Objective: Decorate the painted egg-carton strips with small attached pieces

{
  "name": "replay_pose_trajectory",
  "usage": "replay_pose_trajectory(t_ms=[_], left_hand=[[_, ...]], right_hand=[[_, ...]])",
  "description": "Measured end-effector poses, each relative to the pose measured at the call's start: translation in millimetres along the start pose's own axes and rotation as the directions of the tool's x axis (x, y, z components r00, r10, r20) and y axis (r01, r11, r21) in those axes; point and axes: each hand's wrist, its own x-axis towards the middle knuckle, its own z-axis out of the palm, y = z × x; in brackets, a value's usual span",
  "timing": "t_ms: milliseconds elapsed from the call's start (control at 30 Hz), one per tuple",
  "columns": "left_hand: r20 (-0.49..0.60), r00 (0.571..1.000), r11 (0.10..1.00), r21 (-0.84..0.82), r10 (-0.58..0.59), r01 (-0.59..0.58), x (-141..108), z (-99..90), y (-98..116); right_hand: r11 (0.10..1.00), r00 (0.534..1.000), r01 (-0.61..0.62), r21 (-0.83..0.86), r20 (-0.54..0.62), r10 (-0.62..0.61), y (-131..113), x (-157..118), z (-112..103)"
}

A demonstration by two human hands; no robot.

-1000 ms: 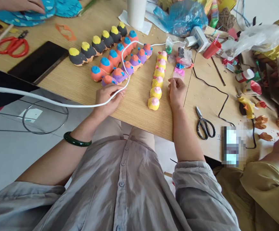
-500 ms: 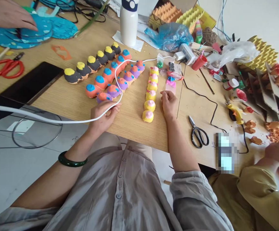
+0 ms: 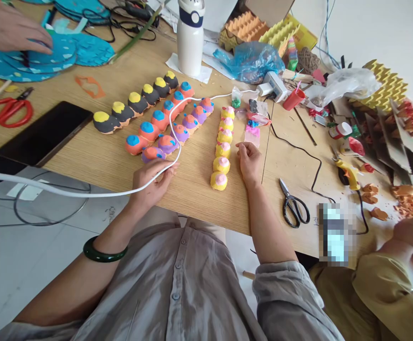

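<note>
My left hand [image 3: 150, 182] rests at the table's near edge, loosely bent, with a gap between thumb and fingers. It lies just below the near end of a purple-and-orange painted egg-carton strip [image 3: 181, 133]. A white cable [image 3: 96, 194] crosses in front of this hand. My right hand [image 3: 249, 163] is curled on the tabletop, nothing visible in it. To its left stands a yellow egg-carton strip with pink tops [image 3: 222, 150]. Farther left lie an orange strip with blue tops [image 3: 159, 117] and a black strip with yellow tops [image 3: 135, 101].
Black-handled scissors [image 3: 293, 204] lie right of my right arm. A phone [image 3: 46, 132] and red scissors [image 3: 9, 111] are at left. A white bottle [image 3: 190, 42] stands behind. Another person's hand [image 3: 14, 31] touches blue discs [image 3: 59, 57]; another person's sleeve [image 3: 380, 279] shows at right.
The view has tilted slightly, so the table things sit a little lower in the picture. Both hands keep nearly the same pose and place; the strips have not moved on the table.
</note>
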Motion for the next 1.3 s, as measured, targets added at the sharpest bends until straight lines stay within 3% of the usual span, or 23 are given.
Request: replay_pose_trajectory(t_ms=[267,533,1300], left_hand=[[0.082,0.994,0.997,0.03,0.072,-0.074,-1.1,-2.6,5.8],[0.145,0.989,1.0,-0.021,0.006,-0.003,-4.5,-3.2,7.6],[0.092,0.995,0.996,-0.079,0.044,-0.036,-5.5,-5.3,16.5]], right_hand=[[0.999,0.999,-0.034,-0.008,0.003,0.034,-0.2,0.7,-1.2],[0.997,0.999,-0.052,-0.053,-0.011,0.052,-7.6,-2.2,-3.5],[0.999,0.999,-0.033,-0.029,0.035,0.034,-4.8,-0.2,-3.8]])
